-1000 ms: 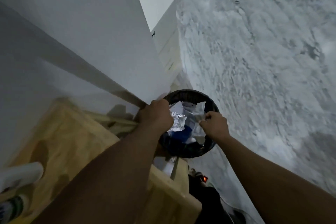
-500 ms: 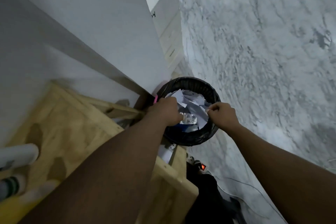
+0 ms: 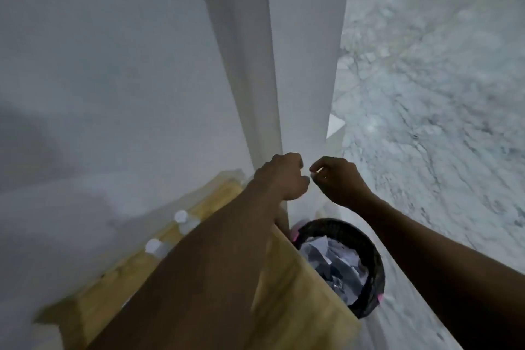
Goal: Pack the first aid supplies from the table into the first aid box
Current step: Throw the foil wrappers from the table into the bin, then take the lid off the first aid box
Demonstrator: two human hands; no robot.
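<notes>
My left hand [image 3: 284, 176] and my right hand [image 3: 338, 179] are raised side by side in front of a white wall corner, both with fingers curled closed. Nothing shows in either hand. Below them a black waste bin [image 3: 372, 258] stands on the floor, filled with crumpled wrappers and paper [image 3: 332, 261]. Two white-capped bottles [image 3: 181, 219] lie on the wooden table [image 3: 298, 307] beside my left forearm. The first aid box is out of view.
A white wall and pillar [image 3: 301, 65] rise directly ahead. Grey marble floor [image 3: 426, 94] spreads to the right. The bin sits tight against the table's right edge.
Both hands have lifted out of the bin and away from the wrappers. The view has tilted up, so the bin now lies below the hands.
</notes>
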